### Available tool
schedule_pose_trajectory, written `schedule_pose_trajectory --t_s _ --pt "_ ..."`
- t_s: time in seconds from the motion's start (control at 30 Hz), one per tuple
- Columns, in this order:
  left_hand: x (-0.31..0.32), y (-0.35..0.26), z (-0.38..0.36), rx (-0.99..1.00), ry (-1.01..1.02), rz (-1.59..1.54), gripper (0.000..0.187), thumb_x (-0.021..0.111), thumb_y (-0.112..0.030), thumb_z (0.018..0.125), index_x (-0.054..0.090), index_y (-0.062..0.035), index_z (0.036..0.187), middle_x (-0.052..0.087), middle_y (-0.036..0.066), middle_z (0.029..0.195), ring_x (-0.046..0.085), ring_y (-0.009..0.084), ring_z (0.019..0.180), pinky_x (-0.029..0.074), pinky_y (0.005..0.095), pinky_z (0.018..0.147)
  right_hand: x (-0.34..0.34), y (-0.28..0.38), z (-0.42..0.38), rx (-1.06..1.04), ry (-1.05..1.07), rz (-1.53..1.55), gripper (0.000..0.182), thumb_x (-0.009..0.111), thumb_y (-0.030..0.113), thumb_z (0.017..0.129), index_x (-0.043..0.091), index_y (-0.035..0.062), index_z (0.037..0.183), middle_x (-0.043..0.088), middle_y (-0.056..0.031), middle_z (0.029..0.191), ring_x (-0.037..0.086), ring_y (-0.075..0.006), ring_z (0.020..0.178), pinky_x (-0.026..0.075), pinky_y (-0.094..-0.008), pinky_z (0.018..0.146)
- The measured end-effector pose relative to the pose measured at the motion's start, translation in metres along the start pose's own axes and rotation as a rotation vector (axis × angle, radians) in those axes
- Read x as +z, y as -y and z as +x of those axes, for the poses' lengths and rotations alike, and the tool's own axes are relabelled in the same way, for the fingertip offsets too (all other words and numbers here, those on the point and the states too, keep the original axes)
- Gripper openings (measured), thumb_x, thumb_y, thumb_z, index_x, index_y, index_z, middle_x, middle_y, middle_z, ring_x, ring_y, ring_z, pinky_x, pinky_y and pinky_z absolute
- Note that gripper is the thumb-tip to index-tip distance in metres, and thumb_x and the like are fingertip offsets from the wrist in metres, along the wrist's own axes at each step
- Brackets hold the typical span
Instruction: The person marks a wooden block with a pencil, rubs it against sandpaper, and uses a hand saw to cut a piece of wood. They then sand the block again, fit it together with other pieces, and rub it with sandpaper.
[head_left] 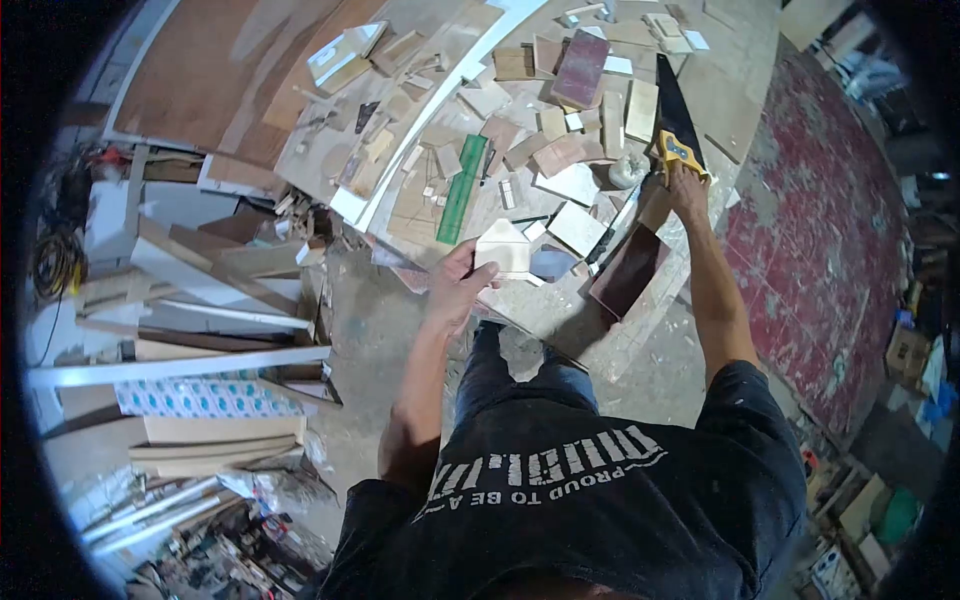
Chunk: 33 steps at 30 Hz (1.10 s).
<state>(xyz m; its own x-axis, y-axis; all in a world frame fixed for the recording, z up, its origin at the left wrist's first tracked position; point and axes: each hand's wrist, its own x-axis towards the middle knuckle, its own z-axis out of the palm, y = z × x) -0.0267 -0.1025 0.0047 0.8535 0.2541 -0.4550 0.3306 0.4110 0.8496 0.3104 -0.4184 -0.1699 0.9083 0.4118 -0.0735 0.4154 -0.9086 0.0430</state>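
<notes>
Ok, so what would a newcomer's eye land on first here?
Probably the saw with its yellow handle, in the right hand at the right side of the worktable. Then the bright green strip lying among scraps farther left, and the pale pointed piece in the left hand by the near edge.

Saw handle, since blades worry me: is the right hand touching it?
Touching: the head view shows the right hand closed on the yellow saw handle.

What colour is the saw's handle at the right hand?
The saw handle is yellow with dark patches; the head view shows it.
</notes>
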Motion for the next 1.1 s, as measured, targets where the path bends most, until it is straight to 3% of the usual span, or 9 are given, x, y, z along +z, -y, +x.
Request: schedule_pose_trajectory --t_s 0.2,0.23,0.37,0.43,0.53,0.73,0.93,1.0,1.1 --pt "0.045 0.007 -0.009 0.027 -0.041 0.043 0.043 0.065 -0.003 0.088 0.053 0.0020 0.128 0.070 0.007 0.099 0.060 0.0093 0.082 0.049 0.0246 0.071 -0.040 -0.038 0.011 -0.006 -0.159 0.257 0.030 0.057 0.018 0.089 0.050 0.0091 0.116 0.068 -0.0175 0.093 0.066 -0.0344 0.095 0.040 -0.0586 0.088" --pt "0.049 0.008 -0.009 0.014 -0.007 0.054 0.043 0.065 -0.003 0.088 0.053 0.0021 0.129 0.070 0.007 0.099 0.060 0.0093 0.080 0.049 0.0242 0.071 -0.055 -0.043 0.003 -0.102 -0.363 0.254 0.025 0.051 0.017 0.090 0.050 0.0068 0.112 0.067 -0.0211 0.084 0.066 -0.0393 0.078 0.047 -0.0557 0.069" --pt "0.065 0.010 0.000 -0.056 0.090 0.048 0.044 0.066 -0.003 0.088 0.052 0.0028 0.129 0.069 0.007 0.097 0.061 0.0109 0.079 0.049 0.0250 0.070 -0.135 -0.045 -0.075 0.190 -0.352 0.413 0.021 0.056 0.020 0.094 0.053 0.0072 0.110 0.067 -0.0221 0.084 0.065 -0.0408 0.081 0.051 -0.0449 0.068" --pt "0.071 0.016 0.005 -0.051 0.167 0.237 0.042 0.064 -0.002 0.089 0.053 0.0028 0.128 0.069 0.007 0.095 0.061 0.0106 0.077 0.051 0.0251 0.067 -0.152 -0.052 -0.134 0.241 -0.787 0.658 0.032 0.063 0.025 0.093 0.055 0.0046 0.117 0.068 -0.0178 0.083 0.066 -0.0347 0.075 0.050 -0.0404 0.066" --pt "0.080 0.054 0.017 0.002 0.304 0.209 0.040 0.063 0.001 0.087 0.054 0.0033 0.126 0.070 0.009 0.095 0.063 0.0111 0.072 0.052 0.0234 0.060 -0.147 -0.064 -0.245 0.424 -0.857 0.954 0.038 0.066 0.027 0.093 0.058 0.0010 0.119 0.066 -0.0077 0.082 0.062 -0.0202 0.071 0.048 -0.0340 0.062" --pt "0.111 0.165 0.011 -0.087 0.394 0.361 0.047 0.060 0.008 0.085 0.049 0.0040 0.130 0.069 0.013 0.091 0.067 0.0158 0.074 0.057 0.0272 0.060 -0.112 0.027 -0.496 1.185 -0.565 1.259 0.034 0.062 0.036 0.095 0.067 0.0021 0.099 0.053 0.0042 0.076 0.046 -0.0073 0.065 0.036 -0.0237 0.056" --pt "0.134 0.274 0.003 -0.093 0.489 0.490 0.053 0.062 0.007 0.083 0.050 -0.0063 0.133 0.068 0.014 0.097 0.068 0.0211 0.085 0.054 0.0320 0.070 -0.103 0.132 -0.623 1.414 -0.522 1.092 0.033 0.062 0.037 0.094 0.065 0.0044 0.090 0.053 0.0039 0.071 0.044 -0.0066 0.061 0.035 -0.0241 0.053" --pt "0.136 0.295 0.005 0.108 0.444 0.859 0.053 0.061 0.006 0.084 0.047 -0.0023 0.134 0.067 0.017 0.105 0.068 0.0217 0.090 0.056 0.0336 0.075 -0.095 0.148 -0.640 1.478 -0.456 1.122 0.031 0.062 0.032 0.094 0.066 0.0019 0.097 0.052 0.0035 0.073 0.043 -0.0063 0.060 0.036 -0.0231 0.053" --pt "0.146 0.292 -0.003 0.209 0.369 0.870 0.048 0.063 0.004 0.082 0.053 -0.0017 0.128 0.067 0.020 0.110 0.066 0.0288 0.100 0.051 0.0370 0.088 -0.092 0.160 -0.643 1.523 -0.403 1.228 0.032 0.063 0.029 0.094 0.066 -0.0010 0.104 0.058 -0.0002 0.076 0.050 -0.0088 0.067 0.041 -0.0248 0.059"
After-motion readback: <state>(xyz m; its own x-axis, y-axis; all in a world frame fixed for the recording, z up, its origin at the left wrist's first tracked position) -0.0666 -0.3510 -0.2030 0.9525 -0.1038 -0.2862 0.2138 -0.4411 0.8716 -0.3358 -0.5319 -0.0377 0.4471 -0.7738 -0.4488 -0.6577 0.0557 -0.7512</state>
